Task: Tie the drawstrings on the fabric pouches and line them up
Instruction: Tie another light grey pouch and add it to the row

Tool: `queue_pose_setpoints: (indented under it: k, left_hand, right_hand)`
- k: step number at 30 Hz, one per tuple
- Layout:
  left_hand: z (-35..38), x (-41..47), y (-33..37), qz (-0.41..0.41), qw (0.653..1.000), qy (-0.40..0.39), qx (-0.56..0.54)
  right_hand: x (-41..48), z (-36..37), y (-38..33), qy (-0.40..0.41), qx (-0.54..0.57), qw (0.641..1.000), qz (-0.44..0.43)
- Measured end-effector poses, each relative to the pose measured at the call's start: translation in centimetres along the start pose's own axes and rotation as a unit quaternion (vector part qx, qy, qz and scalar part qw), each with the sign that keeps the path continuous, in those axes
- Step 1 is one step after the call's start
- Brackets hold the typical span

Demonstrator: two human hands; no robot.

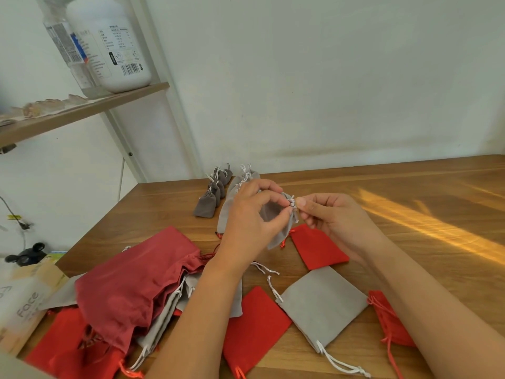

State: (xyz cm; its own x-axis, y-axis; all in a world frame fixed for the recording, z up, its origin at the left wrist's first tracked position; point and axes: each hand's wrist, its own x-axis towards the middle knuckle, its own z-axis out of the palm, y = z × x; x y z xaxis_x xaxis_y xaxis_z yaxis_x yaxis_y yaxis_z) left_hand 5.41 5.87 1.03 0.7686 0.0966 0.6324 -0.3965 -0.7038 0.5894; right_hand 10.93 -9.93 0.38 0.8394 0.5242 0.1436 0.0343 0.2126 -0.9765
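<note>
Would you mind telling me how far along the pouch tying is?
Done: a row of dark grey pouches and some light grey ones look tied, toward the wall. In hand: the left hand and right hand pinch the drawstring of a light grey pouch. Left: loose red pouches, a flat grey pouch and the maroon pouch pile look untied.

Only one legible word: "Face", in grey letters running slantwise on the frosted pack (26, 305) at the lower left, beside the worktop (355, 187). There's more print under it, too blurred to read.

White bottle (109, 42) on the shelf (82, 110): the label has columns of small print, a table-like block, a few round symbols, a dark vertical tag and a barcode (130, 69) with digits below. None of it resolves.

Clear bottle (61, 39) just beside it: label with blue and red patches, text unreadable.
</note>
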Motion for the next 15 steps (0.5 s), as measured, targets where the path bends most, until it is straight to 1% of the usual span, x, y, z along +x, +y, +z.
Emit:
queue_pose_setpoints:
  k: [12,15]
  left_hand:
    - [0.39,0.05,-0.20,0.007,0.999,0.034,0.011]
    - [0.46,0.00,-0.22,0.010,1.000,0.028,0.006]
  right_hand:
    - [-0.08,0.09,-0.16,0.019,0.006,1.000,0.001]
    - [-0.11,0.03,-0.25,0.017,0.002,1.000,0.002]
